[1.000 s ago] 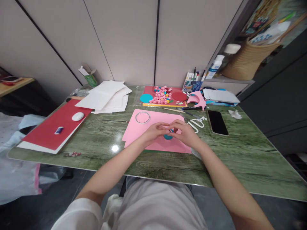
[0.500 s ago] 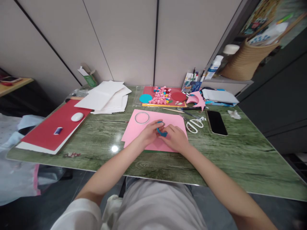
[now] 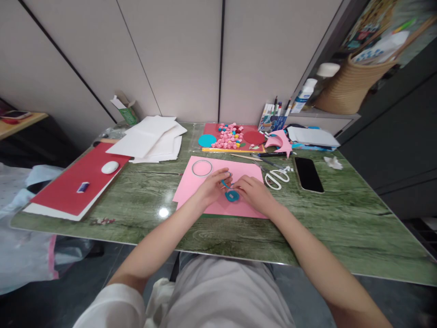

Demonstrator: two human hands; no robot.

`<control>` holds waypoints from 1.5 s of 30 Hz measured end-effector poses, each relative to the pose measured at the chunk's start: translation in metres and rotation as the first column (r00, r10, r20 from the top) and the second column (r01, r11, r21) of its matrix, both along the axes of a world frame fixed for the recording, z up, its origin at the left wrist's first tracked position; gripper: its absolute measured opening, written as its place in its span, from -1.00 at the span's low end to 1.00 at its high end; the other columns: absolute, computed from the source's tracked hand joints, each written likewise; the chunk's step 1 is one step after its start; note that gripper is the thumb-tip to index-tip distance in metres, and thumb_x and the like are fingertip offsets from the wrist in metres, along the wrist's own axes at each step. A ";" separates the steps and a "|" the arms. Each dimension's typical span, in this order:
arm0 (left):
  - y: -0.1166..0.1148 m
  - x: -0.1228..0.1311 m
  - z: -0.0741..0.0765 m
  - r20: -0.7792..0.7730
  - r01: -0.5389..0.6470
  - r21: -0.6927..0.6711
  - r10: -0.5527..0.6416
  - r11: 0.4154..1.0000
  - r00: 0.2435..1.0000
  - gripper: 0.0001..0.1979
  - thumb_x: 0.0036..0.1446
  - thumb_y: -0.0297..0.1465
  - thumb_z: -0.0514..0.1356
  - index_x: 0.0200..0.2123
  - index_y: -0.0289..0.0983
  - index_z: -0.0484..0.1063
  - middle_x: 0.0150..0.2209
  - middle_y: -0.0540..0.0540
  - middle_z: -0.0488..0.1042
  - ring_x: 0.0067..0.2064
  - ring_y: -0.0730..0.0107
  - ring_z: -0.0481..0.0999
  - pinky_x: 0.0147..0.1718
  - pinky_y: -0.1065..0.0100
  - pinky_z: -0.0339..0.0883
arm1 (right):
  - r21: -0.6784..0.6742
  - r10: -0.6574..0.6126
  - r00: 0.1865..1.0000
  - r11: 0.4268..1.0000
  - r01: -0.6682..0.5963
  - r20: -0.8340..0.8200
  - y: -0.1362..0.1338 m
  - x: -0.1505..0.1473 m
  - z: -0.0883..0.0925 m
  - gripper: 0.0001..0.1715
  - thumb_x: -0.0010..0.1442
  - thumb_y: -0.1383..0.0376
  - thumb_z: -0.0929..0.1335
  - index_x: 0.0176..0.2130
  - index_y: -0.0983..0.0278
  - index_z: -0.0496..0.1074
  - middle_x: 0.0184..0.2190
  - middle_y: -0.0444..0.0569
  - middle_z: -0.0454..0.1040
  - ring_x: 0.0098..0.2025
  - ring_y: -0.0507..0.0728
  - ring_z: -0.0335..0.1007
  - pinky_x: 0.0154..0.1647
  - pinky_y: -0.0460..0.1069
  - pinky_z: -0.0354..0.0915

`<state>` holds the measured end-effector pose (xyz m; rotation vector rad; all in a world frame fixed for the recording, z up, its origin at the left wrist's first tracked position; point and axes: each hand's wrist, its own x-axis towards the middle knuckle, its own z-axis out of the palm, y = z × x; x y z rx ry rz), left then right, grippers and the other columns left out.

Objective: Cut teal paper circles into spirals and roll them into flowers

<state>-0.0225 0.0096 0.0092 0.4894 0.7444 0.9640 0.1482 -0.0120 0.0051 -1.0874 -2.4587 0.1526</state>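
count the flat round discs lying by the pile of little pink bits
2: a blue disc left of the pink pile and a red disc right of it. More could be hidden under the pile.

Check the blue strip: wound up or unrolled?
Partly wound: a blue coil shows over the pink paper, and a thin length curves up toward the left hand.

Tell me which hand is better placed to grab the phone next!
Probably the right hand: it's nearer the phone, which lies to its right. The left hand is farther off, with the right between. Both are by the blue strip, though.
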 end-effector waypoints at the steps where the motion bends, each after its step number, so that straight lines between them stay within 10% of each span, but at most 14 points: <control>1: 0.000 -0.001 0.001 0.001 -0.003 0.008 0.003 1.000 1.000 -0.67 -0.19 -0.51 0.30 -0.27 -0.25 0.37 -0.41 0.03 0.43 -0.38 0.54 0.43 -0.38 0.44 0.25 | -0.077 -0.003 0.997 0.997 -0.003 -0.078 0.000 0.001 0.003 -0.87 0.21 0.35 0.21 -0.27 0.27 0.34 -0.30 -0.03 0.36 -0.28 0.06 0.28 -0.26 -0.04 0.16; 23: 0.003 -0.004 -0.002 -0.063 0.026 0.101 -0.020 0.994 0.998 -0.65 -0.20 -0.48 0.32 -0.26 -0.26 0.37 -0.37 -0.01 0.49 -0.38 0.53 0.49 -0.35 0.47 0.23 | -0.346 -0.342 0.818 0.919 0.188 -0.462 0.015 0.029 0.016 -0.92 0.13 0.28 0.26 -0.35 0.25 0.31 -0.51 -0.15 0.31 -0.49 0.02 0.25 -0.46 -0.07 0.16; 31: -0.004 0.006 -0.005 -0.228 -0.115 0.392 0.217 0.913 0.949 -0.66 -0.26 -0.43 0.34 -0.34 -0.32 0.37 -0.41 -0.06 0.49 -0.37 0.46 0.47 -0.31 0.39 0.27 | -0.399 -0.439 0.644 0.890 0.219 -0.627 0.002 0.008 0.012 -0.77 0.12 0.17 0.27 -0.23 0.23 0.27 -0.35 -0.07 0.44 -0.53 0.01 0.32 -0.45 -0.05 0.24; 36: -0.015 0.010 0.007 -0.321 -0.121 0.588 0.368 0.800 0.873 -0.74 -0.22 -0.42 0.32 -0.39 -0.29 0.38 -0.41 -0.04 0.46 -0.33 0.44 0.45 -0.30 0.38 0.29 | -0.559 -0.396 0.699 0.829 -0.007 -0.596 -0.002 -0.003 0.010 -0.72 0.12 0.15 0.27 -0.47 0.29 0.38 -0.53 -0.08 0.44 -0.60 -0.01 0.27 -0.48 -0.06 0.23; 45: -0.031 0.013 0.016 -0.389 -0.045 0.724 0.461 0.688 0.798 -0.83 -0.14 -0.45 0.27 -0.38 -0.25 0.41 -0.38 -0.06 0.43 -0.31 0.41 0.42 -0.22 0.34 0.26 | -0.683 -0.543 0.422 0.644 -0.346 -0.726 -0.003 -0.010 0.005 -0.76 0.00 0.15 0.38 -0.47 0.30 0.40 -0.57 -0.13 0.38 -0.59 -0.04 0.19 -0.56 -0.10 0.15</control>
